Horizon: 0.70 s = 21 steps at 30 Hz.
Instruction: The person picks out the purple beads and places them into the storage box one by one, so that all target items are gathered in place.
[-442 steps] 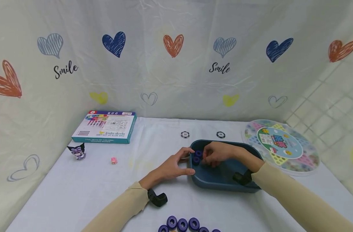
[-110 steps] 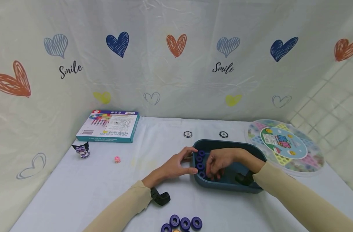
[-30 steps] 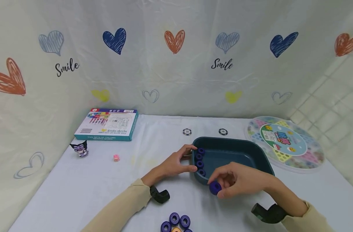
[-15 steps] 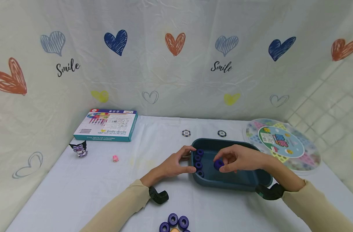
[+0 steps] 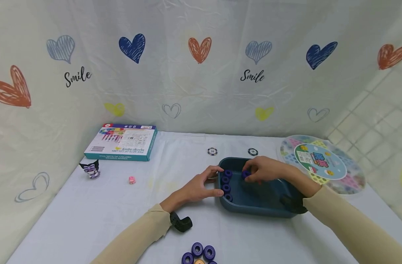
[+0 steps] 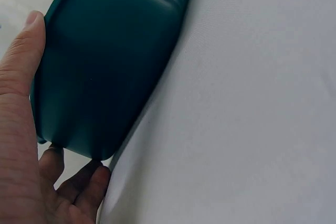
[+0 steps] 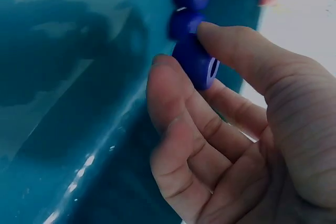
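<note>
My right hand (image 5: pixel 266 169) pinches a purple ring-shaped bead (image 7: pixel 197 64) between thumb and fingers, inside the deep blue tray (image 5: pixel 263 212) near its back wall. Along the tray's left wall stands a short row of matching purple beads (image 5: pixel 225 188); in the right wrist view the held bead overlaps the nearest one. My left hand (image 5: pixel 195 187) holds the tray's left end, thumb towards the front and fingers towards the back. The left wrist view shows the thumb (image 6: pixel 23 56) at the rim and fingertips against the far side of the tray's outer wall.
Several purple beads (image 5: pixel 197 249) surround an orange piece (image 5: pixel 199 261) at the near edge of view. Behind the tray lie two chips (image 5: pixel 212 151) and a round patterned board (image 5: pixel 321 163). A flat box (image 5: pixel 120 143), a small figurine (image 5: pixel 90 169) and a pink piece (image 5: pixel 131 179) are at left.
My right hand has carried a bead from in front of the tray, over its near rim, towards the back wall inside. My left hand has stayed at the tray's left end.
</note>
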### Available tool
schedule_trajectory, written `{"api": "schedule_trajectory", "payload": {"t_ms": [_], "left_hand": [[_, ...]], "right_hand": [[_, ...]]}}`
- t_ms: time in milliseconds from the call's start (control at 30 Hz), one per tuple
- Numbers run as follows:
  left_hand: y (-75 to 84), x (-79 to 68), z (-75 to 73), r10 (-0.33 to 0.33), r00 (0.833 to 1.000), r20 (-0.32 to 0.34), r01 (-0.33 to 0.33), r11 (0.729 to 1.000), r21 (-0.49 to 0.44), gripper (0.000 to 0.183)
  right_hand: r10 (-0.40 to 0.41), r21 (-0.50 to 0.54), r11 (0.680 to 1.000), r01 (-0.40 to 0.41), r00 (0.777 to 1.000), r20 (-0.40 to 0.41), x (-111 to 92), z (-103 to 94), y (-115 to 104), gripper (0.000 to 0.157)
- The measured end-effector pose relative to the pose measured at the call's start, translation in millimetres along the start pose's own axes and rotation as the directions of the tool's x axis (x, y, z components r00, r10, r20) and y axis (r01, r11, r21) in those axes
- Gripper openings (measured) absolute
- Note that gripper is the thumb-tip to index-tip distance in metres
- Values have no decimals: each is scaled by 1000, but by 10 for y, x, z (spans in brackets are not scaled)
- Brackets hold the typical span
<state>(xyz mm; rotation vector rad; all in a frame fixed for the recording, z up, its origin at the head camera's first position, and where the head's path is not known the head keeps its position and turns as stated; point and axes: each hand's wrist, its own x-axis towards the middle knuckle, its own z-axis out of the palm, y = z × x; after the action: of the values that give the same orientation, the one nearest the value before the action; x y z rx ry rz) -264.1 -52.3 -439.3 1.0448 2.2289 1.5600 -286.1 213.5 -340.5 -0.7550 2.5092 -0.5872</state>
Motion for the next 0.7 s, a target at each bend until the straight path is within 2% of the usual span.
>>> {"api": "schedule_trajectory", "payload": {"t_ms": [200,333,467,700], "left_hand": [[-19,3,-12,25,1000,-1,-25,1000,1,72],[-12,3,4,32,999,-1,-32,999,7,72],[-9,9,7,32,999,1,-32,999,16,68],[-18,6,-10,17,1000,-4,-17,1000,24,69]], "right_hand": [[35,-15,999,-35,999,21,184,36,58,38],[46,-8,999,-46,998,32,217,77,55,42],[59,12,998,-59,998,9,210,100,27,42],[-12,-62,998,10,999,-40,221,134,-44,33]]}}
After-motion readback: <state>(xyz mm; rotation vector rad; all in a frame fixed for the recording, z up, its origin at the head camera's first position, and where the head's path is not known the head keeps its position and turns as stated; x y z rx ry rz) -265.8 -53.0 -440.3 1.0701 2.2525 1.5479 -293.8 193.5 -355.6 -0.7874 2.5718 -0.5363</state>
